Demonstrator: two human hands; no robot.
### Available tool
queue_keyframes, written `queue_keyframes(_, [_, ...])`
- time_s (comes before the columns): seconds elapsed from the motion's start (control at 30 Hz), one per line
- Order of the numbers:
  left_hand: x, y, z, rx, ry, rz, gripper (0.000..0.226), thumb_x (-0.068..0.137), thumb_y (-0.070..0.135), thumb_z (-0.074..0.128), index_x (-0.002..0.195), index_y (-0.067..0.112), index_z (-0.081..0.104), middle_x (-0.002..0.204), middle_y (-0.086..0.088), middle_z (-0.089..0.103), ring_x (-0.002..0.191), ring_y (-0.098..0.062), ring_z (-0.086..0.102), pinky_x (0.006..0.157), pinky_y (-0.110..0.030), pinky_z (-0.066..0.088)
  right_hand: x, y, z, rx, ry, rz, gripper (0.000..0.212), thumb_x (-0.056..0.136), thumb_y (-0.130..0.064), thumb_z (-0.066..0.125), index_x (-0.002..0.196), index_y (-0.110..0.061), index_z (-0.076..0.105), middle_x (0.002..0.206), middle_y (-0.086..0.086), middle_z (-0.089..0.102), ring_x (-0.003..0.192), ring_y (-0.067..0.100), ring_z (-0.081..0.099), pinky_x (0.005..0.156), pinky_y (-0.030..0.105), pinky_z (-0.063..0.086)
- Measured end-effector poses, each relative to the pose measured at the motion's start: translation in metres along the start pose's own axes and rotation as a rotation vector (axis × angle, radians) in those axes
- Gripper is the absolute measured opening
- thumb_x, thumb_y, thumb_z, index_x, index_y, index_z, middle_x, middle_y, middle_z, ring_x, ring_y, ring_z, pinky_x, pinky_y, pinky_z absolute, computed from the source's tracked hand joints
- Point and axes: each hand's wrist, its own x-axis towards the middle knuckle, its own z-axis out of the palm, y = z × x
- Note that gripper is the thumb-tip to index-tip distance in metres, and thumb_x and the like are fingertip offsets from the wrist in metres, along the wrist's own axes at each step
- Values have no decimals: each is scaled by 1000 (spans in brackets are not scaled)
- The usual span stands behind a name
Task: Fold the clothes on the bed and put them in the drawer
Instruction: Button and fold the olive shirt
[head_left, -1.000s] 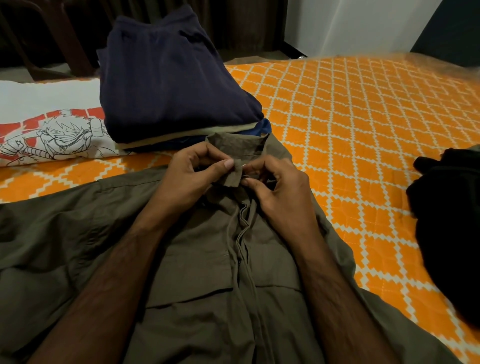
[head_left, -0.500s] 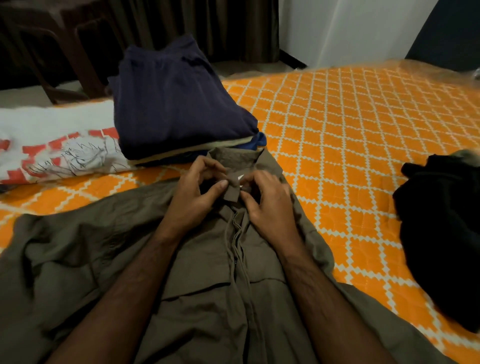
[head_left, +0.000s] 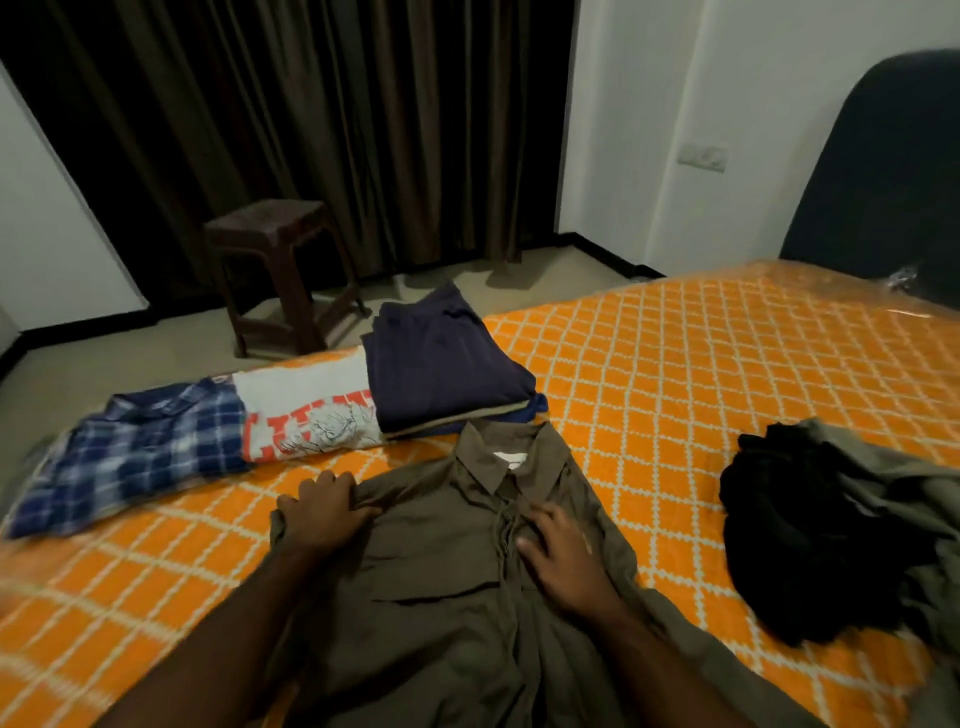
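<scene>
- Far left: blue plaid flannel shirt (head_left: 130, 457) and white graphic tee with red print (head_left: 306, 410), lying along the bed's edge.
- Your left hand (head_left: 324, 512) grips the shoulder of the olive-brown woven button-up shirt (head_left: 441, 571), fingers curled into the cloth.
- Shirt lies front-up mid-bed on the orange lattice-print bedsheet (head_left: 701, 395). It looks soft and light. Hold at the shoulder seams.
- Your right hand (head_left: 558, 551) presses flat on the placket, fingers spread.
- Right: unfolded black garment heap (head_left: 810, 535).

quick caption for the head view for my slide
Both hands, left hand and right hand, on an olive shirt spread across the orange bed.
</scene>
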Motion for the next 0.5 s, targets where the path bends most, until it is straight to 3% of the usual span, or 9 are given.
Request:
queue_keyframes(0.1, [-23,-6,-26,-322,-49,29,30,81,41,72,91,20,54,96,-3,61,97,-28,60,81,-40,45,-37,-21,-12,19,-70,38,51,89,-37,55,138,-20,54,131,2,49,128,22,49,105,29,38])
queue_keyframes(0.2, [-66,17,-64,-561,14,185,24,77,21,75,93,16,57,92,-4,63,91,-25,60,75,-36,45,-55,-67,-36,143,79,66,32,90,-23,51,118,-19,66,114,0,55,113,20,55,95,30,43])
queue_keyframes(0.27, [-99,40,-86,-677,-2,275,21,82,8,74,94,17,60,87,6,64,88,-15,61,72,-29,43,-58,-110,-52,356,135,116,20,99,-25,58,109,-16,73,107,2,68,104,17,63,85,30,46])
queue_keyframes(0.3, [-121,50,-96,-745,-21,337,21,83,1,73,91,18,62,79,14,66,81,-5,62,69,-22,44,-63,-135,-62,527,85,178,25,100,-32,58,108,-14,73,104,4,72,99,17,67,80,30,47])
queue_keyframes(0.4, [-168,82,-114,-952,-183,518,25,85,-11,66,92,13,65,74,13,71,73,4,66,68,-16,49,-64,-184,-80,907,-67,348,36,96,-46,62,105,-13,73,98,7,76,86,23,71,74,34,54])
queue_keyframes(0.5, [-211,89,-136,-1036,-424,535,15,96,2,59,111,0,63,84,-4,57,73,-6,56,57,-15,39,-74,-203,-101,807,-14,282,8,92,-13,64,90,-7,70,93,17,70,81,26,67,73,38,55])
